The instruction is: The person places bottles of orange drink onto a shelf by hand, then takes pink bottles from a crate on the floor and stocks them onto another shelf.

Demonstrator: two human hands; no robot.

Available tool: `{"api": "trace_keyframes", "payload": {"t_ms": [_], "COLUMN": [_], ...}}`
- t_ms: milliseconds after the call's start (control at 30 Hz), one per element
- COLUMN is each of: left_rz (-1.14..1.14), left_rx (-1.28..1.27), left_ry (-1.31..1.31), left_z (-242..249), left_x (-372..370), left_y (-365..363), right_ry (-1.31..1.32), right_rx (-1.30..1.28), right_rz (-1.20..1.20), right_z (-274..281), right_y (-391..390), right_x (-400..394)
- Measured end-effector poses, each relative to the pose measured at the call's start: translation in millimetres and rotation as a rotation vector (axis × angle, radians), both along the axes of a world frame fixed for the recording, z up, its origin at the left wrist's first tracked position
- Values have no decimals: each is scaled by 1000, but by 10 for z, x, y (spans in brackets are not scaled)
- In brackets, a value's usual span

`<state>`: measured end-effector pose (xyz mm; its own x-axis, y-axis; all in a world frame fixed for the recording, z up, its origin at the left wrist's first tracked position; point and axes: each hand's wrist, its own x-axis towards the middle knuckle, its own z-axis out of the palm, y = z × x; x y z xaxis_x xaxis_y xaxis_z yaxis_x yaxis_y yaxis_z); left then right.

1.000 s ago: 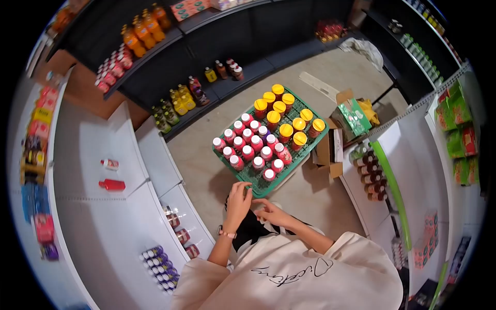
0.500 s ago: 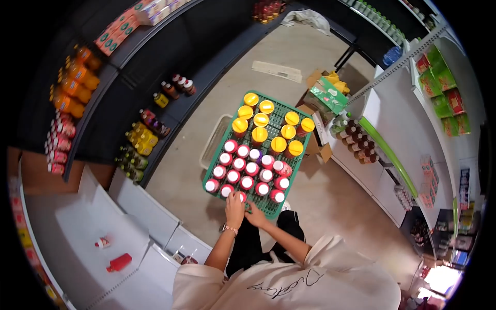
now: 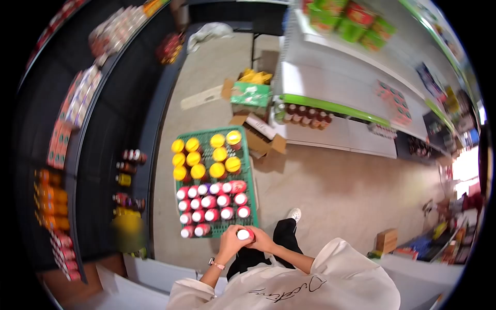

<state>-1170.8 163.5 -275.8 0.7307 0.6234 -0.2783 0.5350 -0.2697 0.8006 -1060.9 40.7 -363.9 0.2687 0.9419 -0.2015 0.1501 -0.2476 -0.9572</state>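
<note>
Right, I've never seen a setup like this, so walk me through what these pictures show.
There is no machine here, just a person's bare left hand and right hand. The view comes from one camera worn on the head, looking forward and down. In front is a green plastic crate. Round yellow-lidded containers fill its far part, and red white-capped bottles stand nearer. Between both hands is one small red bottle with a white cap.

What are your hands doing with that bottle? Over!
Left hand and right hand: both on one bottle, white cap showing. Green crate close by, other bottles inside. Nothing seen blocking the hands.
</note>
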Motion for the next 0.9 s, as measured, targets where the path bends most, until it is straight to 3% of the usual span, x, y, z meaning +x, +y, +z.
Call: {"api": "trace_keyframes", "payload": {"t_ms": [33, 67, 200, 233, 333, 433, 500, 567, 700, 833, 900], "left_rz": [-41, -74, -193, -213, -233, -342, -339, -351, -421, -437, -430], "left_rx": [-26, -28, -71, -61, -150, -293, -476, -586, -531, -470, -467], "left_ry": [-32, -82, -167, -182, -320, -472, -674, -668, -783, -776, -767], "left_z": [137, 182, 381, 447, 607, 863, 1164, 1529, 1851, 1895, 1877], "left_x": [175, 359, 1308, 1594, 2434, 3227, 3712, 4034, 4512, 4877, 5054], "left_y": [-43, -98, -466, -576, -996, -1224, -1465, -1728, -2232, -2401, -2428], "right_ry": [57, -46, -123, -132, -11, 87, 148, 200, 247, 447, 425], "right_rx": [9, 19, 25, 52, 28, 126, 394, 578, 736, 805, 814], "right_rz": [-56, -98, -326, -389, -554, -719, -814, -828, -822, -729, -748], "right_z": [196, 406, 386, 608, 844, 1396, 1549, 1864, 2426, 2493, 2532], "right_y": [-102, -212, -685, -817, -1250, -1633, -1802, -1987, -2355, -2542, -2530], "right_x": [133, 303, 982, 1217, 1848, 2518, 2949, 3366, 3972, 4330, 4508]}}
